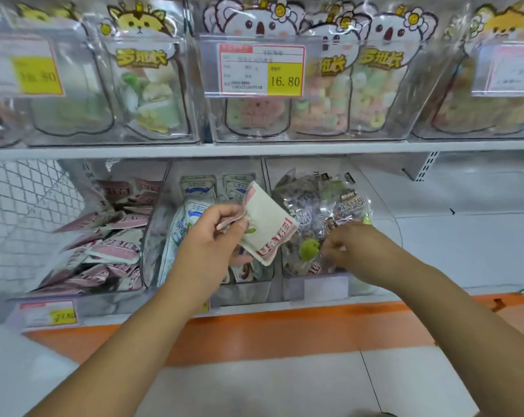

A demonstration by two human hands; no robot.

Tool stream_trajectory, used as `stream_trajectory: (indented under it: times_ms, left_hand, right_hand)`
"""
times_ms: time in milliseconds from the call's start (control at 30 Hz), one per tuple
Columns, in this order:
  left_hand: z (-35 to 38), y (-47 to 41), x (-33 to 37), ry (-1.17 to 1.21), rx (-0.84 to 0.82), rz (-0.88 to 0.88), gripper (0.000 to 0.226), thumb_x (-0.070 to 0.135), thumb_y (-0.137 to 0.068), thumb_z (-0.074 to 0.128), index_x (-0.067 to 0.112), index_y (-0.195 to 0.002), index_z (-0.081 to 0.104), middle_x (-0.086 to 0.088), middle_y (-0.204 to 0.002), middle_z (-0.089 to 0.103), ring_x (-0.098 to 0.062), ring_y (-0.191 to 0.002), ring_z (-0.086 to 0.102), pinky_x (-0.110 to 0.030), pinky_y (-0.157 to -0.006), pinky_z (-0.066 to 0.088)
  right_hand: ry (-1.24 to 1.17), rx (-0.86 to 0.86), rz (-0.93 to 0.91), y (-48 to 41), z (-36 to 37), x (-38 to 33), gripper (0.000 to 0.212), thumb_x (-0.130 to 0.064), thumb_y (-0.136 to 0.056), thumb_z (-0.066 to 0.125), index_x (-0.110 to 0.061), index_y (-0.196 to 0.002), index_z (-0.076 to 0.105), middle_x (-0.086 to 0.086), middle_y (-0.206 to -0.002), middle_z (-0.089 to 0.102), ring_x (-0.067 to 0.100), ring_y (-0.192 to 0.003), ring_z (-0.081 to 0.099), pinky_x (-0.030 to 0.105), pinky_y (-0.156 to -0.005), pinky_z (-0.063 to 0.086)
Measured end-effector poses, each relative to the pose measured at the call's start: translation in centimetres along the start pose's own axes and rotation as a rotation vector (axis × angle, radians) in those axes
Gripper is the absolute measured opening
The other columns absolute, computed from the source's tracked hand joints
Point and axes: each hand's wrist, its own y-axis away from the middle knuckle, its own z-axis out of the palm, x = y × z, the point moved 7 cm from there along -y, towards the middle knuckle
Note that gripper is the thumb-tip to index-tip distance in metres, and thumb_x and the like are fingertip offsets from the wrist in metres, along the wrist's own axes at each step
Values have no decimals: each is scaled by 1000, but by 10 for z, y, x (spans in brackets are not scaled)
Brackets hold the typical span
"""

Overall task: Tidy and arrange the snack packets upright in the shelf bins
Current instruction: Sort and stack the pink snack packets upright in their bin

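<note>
My left hand (215, 233) holds a cream and pink snack packet (268, 227) above the middle bin (242, 288) of the lower shelf, with a second pink packet edge pinched under its fingers. Blue and white packets (194, 212) fill that bin. My right hand (354, 248) reaches into the right bin (317, 285) and pinches a clear crinkly packet (320, 218) with green pieces inside. The left bin (152, 224) holds several pink and white packets (110, 245) lying tilted and flat.
The upper shelf carries clear bins of animal-shaped candy bags (324, 76) with a 16.80 price tag (260, 70). A wire mesh panel (23, 206) stands at the far left. Bare white shelf (465, 230) lies right of the bins. An orange base strip (254, 332) runs below.
</note>
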Motion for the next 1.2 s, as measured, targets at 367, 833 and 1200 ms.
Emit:
stream_trajectory:
  times_ms: [367,833,1200]
  left_hand:
    - [-2,30,-8,77,-28,-117,13,20,-100,52,30,-105,59,-5,-110,61,-27,-74,75,-45,-87,56]
    - [2,20,-7,179,-60,-106,16,18,-98,56,31,-103,64,-7,-107,64,-30,-78,75,-24,-61,58]
    - [1,4,4,125,-12,-29,14,24,-96,59,32,-107,63,-4,-109,66,-19,-75,75,-34,-61,62]
  right_hand:
    - [402,-39,21,-1,17,-10,40,-45,-99,36,-19,-117,61,-1,-127,41,21,-116,33,34,-90,33]
    - [492,-29,85,-22,21,-16,26,-41,-87,55,-21,-95,69,-1,-103,46,22,-114,37,42,-100,33]
    - [-168,143,-25,1,-26,-15,14,-37,-95,53,-38,-81,56,-12,-61,66,3,-53,55,25,-56,43]
